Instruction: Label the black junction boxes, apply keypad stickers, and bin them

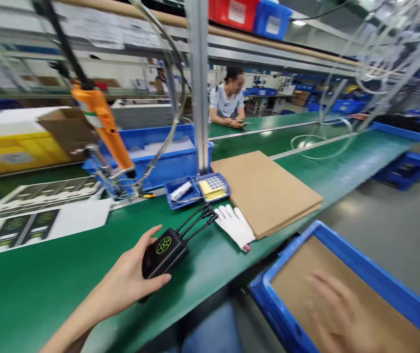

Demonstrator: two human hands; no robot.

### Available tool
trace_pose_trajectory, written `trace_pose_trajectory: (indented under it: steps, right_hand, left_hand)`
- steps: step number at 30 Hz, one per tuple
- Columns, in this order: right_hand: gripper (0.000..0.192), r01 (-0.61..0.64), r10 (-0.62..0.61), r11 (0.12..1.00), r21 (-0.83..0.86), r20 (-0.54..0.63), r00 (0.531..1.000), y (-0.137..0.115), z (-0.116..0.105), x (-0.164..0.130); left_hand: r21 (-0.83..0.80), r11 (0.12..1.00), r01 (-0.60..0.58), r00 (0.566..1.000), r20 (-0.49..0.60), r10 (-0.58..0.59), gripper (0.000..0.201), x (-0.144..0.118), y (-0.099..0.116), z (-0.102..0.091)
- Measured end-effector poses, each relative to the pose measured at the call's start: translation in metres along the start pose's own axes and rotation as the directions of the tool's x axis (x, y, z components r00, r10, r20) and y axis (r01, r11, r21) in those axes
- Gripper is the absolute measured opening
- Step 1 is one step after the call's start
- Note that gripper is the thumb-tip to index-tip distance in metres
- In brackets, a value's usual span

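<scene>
My left hand (pixel 131 274) is closed around a black box-shaped device (pixel 165 255), above the green workbench. A green round logo marks its upper face, and three short black cables (pixel 198 223) with plugs stick out from its far end. To the right, my right hand (pixel 336 314) is over a blue crate (pixel 320 228) with brown cardboard (pixel 298 269) inside. Motion blurs this hand, but its fingers look stretched out and apart from the thumb, with nothing seen in them. Just beyond the cable ends lies a white glove (pixel 235 225).
Flat cardboard sheets (pixel 264 191) lie on the green bench (pixel 85 274). Small blue trays (pixel 182 193) stand by a metal post (pixel 198 98). An orange electric screwdriver (pixel 101 122) hangs at left above printed sheets (pixel 81 220). Across the bench sits a person (pixel 228 103).
</scene>
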State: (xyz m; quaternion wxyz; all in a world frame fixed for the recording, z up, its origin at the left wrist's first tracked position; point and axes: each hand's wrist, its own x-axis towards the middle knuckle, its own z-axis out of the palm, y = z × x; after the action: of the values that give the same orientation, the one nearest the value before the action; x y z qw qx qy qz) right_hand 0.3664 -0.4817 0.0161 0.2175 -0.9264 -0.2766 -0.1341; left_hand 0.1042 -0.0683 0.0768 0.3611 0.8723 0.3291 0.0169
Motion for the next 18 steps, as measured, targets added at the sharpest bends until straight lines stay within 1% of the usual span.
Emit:
trace_pose_trajectory:
  steps: [1,2,3,4,5,6,7,8,9,10,11,12,13,14,15,16,17,18]
  right_hand:
    - [0.058,-0.02,0.02,1.0,-0.019,-0.006,1.0,0.002,-0.009,-0.009]
    - [0.058,-0.042,0.042,0.999,-0.035,-0.01,0.999,0.005,-0.017,-0.015]
    - [0.058,-0.065,0.064,0.997,-0.046,-0.012,0.998,0.007,-0.024,-0.018]
    - [0.059,-0.082,0.081,0.995,-0.048,-0.014,0.997,0.009,-0.03,-0.018]
    - [0.059,-0.093,0.093,0.995,-0.041,-0.01,0.996,0.009,-0.035,-0.017]
    - [0.06,-0.099,0.099,0.995,-0.027,-0.001,0.995,0.007,-0.039,-0.015]
    - [0.06,-0.1,0.1,0.995,-0.009,0.013,0.995,0.004,-0.042,-0.012]
    - [0.06,-0.098,0.097,0.995,0.015,0.031,0.995,0.001,-0.044,-0.007]
    - [0.061,-0.094,0.092,0.995,0.045,0.055,0.994,-0.002,-0.045,-0.001]
    - [0.061,-0.089,0.082,0.993,0.081,0.086,0.993,-0.003,-0.045,0.005]
    - [0.06,-0.082,0.066,0.989,0.125,0.127,0.99,-0.002,-0.043,0.013]
    - [0.06,-0.077,0.044,0.982,0.175,0.185,0.982,0.002,-0.04,0.019]
    - [0.059,-0.08,0.021,0.971,0.227,0.252,0.968,0.009,-0.034,0.025]
    - [0.058,-0.096,0.003,0.957,0.275,0.321,0.947,0.017,-0.026,0.028]
    - [0.059,-0.124,-0.006,0.942,0.313,0.384,0.923,0.026,-0.016,0.028]
    - [0.06,-0.162,0.003,0.929,0.334,0.429,0.903,0.035,-0.004,0.025]
    - [0.063,-0.202,0.027,0.918,0.341,0.453,0.891,0.041,0.008,0.02]
    - [0.067,-0.229,0.059,0.914,0.334,0.451,0.89,0.045,0.021,0.014]
  left_hand:
    - [-0.088,0.995,-0.054,0.996,0.064,0.059,0.099,-0.003,0.01,0.001]
    - [-0.168,0.98,-0.106,0.977,0.166,0.134,0.1,-0.005,0.023,0.005]
    - [-0.237,0.96,-0.151,0.936,0.277,0.216,0.101,-0.006,0.039,0.012]
    - [-0.299,0.936,-0.185,0.875,0.383,0.295,0.102,-0.006,0.057,0.021]
    - [-0.346,0.918,-0.196,0.798,0.488,0.354,0.104,-0.004,0.076,0.033]
    - [-0.408,0.893,-0.192,0.72,0.559,0.411,0.106,0.0,0.095,0.046]
    - [-0.505,0.853,-0.133,0.632,0.62,0.465,0.11,0.004,0.112,0.06]
    - [-0.59,0.807,-0.016,0.523,0.683,0.51,0.114,0.01,0.127,0.072]
    - [-0.636,0.76,0.132,0.448,0.722,0.527,0.115,0.017,0.139,0.083]
    - [-0.65,0.714,0.26,0.421,0.742,0.522,0.117,0.025,0.146,0.091]
    - [-0.669,0.664,0.333,0.459,0.73,0.506,0.114,0.032,0.149,0.096]
    - [-0.703,0.625,0.34,0.538,0.69,0.484,0.108,0.04,0.149,0.097]
    - [-0.748,0.602,0.278,0.644,0.61,0.461,0.099,0.047,0.145,0.096]
    - [-0.784,0.599,0.162,0.75,0.492,0.442,0.088,0.054,0.137,0.091]
    - [-0.774,0.633,0.009,0.835,0.354,0.421,0.078,0.059,0.126,0.085]
    - [-0.708,0.693,-0.134,0.897,0.211,0.389,0.068,0.064,0.113,0.079]
    - [-0.597,0.767,-0.236,0.936,0.072,0.343,0.06,0.068,0.097,0.072]
    - [-0.446,0.849,-0.282,0.956,-0.057,0.288,0.054,0.07,0.079,0.065]
